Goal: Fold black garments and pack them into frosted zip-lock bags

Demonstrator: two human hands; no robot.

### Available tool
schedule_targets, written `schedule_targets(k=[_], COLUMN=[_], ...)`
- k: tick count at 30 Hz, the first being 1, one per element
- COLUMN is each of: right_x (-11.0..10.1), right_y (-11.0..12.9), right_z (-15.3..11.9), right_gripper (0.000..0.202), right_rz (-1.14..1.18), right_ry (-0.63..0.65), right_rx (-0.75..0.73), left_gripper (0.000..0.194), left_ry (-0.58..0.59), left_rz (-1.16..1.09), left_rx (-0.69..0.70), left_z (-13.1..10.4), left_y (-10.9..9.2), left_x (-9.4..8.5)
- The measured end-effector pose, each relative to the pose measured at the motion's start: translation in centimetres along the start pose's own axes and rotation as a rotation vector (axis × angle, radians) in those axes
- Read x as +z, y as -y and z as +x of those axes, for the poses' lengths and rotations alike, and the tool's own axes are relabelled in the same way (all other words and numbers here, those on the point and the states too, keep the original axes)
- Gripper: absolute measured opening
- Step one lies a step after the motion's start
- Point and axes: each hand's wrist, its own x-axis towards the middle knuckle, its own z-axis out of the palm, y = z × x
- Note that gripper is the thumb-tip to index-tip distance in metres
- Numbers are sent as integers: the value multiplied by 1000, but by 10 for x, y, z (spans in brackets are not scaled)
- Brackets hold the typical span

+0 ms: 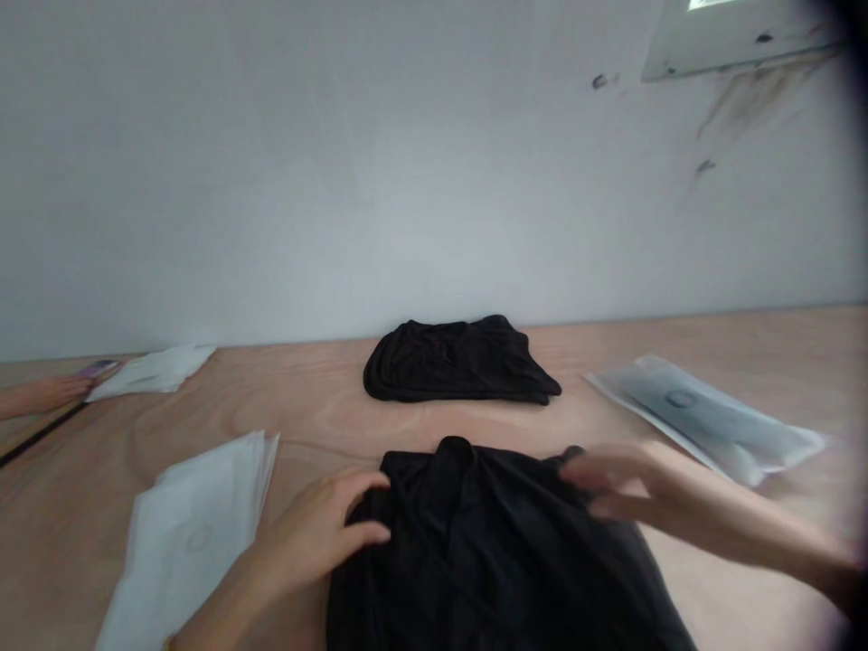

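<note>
A black garment (502,551) lies spread on the wooden table right in front of me, its upper edge wrinkled. My left hand (332,524) is at the garment's left edge, thumb and fingers apart, holding nothing. At the upper right corner of the cloth is my right hand (610,479), blurred by motion, with a gap between thumb and fingers; whether it pinches any fabric cannot be made out. Behind the garment sits a folded black cloth (454,362) near the wall.
White translucent bags (190,533) are stacked at the left. A filled translucent bag (705,411) lies at the right. Far left, another person's hand (51,395) rests by more white bags (153,369) and a dark strap (41,434). The wall (407,181) borders the table.
</note>
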Motion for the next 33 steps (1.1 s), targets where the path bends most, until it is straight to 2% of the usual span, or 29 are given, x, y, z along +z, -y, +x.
schedule_targets(k=[2, 4, 6, 8, 9, 11, 14, 16, 19, 21, 24, 26, 29, 31, 33], right_x=[-1, 0, 3, 3, 1, -5, -8, -3, 6, 8, 8, 7, 2, -3, -5], right_y=[0, -5, -11, -14, -14, -6, 15, 29, 40, 37, 23, 14, 9, 12, 15], right_z=[30, 54, 66, 66, 62, 48, 15, -10, -36, -39, -23, -8, 7, 5, -10], right_gripper=[39, 51, 41, 15, 8, 17, 22, 20, 24, 22, 27, 31, 6, 13, 20], right_rz=[-44, -76, -101, -124, -135, -153, -145, -109, -4, 48, -34, -119, -164, -177, -163], right_ry=[34, 71, 114, 130, 115, 49, -15, 73, 292, 287, 126, 127, 152, 59, -30], right_rx=[-25, -18, -4, 6, 10, 14, -27, -55, -11, 24, 42, 54, 58, 33, -25], left_gripper=[53, 49, 33, 20, 16, 10, 13, 18, 19, 15, 19, 26, 12, 4, 6], left_ry=[-143, -143, -90, -82, -103, -180, -243, -161, 32, 70, -52, -99, -108, -165, -199], left_rz=[-18, -42, -75, -111, -126, -144, -139, -102, 35, 101, 138, 162, 166, 170, 177], left_rx=[-75, -114, -108, -73, -50, -7, 63, 149, 276, 277, 172, 134, 137, 150, 185], left_z=[24, 53, 76, 87, 87, 77, 42, 14, -15, -17, 4, 23, 39, 33, 15], left_y=[16, 29, 36, 35, 33, 26, 20, 19, 20, 22, 25, 26, 25, 20, 14], left_x=[14, 25, 31, 31, 30, 26, 21, 20, 19, 18, 18, 19, 21, 22, 25])
